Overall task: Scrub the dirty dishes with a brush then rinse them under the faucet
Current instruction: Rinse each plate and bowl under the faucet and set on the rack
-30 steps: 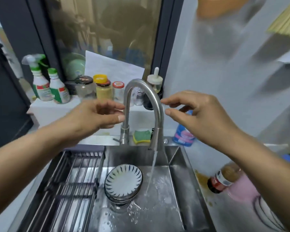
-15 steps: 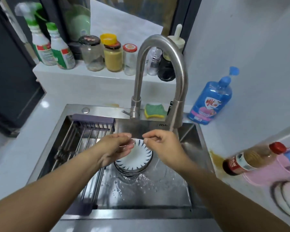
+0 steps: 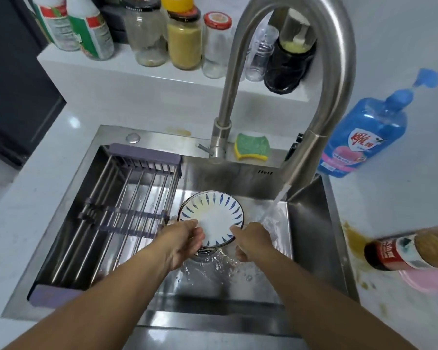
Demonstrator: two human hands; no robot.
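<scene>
A stack of small white dishes (image 3: pixel 214 214) with blue leaf marks sits low in the steel sink (image 3: pixel 311 223), over the drain. My left hand (image 3: pixel 183 239) grips the stack's near-left edge, thumb on the top dish. My right hand (image 3: pixel 250 239) curls round the near-right edge. The tall curved faucet (image 3: pixel 331 97) runs a stream of water (image 3: pixel 272 209) onto the sink floor just right of the dishes. A green and yellow sponge (image 3: pixel 250 147) lies on the sink's back ledge. No brush is in view.
A bar drying rack (image 3: pixel 127 210) spans the sink's left half. A blue soap bottle (image 3: pixel 362 140) stands on the right counter. A brown bottle (image 3: pixel 410 251) lies nearer, over a pink item (image 3: pixel 427 281), amid yellowish spills. Jars (image 3: pixel 185 41) and spray bottles (image 3: pixel 86 26) line the back shelf.
Both hands have come down from the faucet's height into the sink and taken hold of the stack of dishes. The view has tilted down and moved closer. Water keeps running.
</scene>
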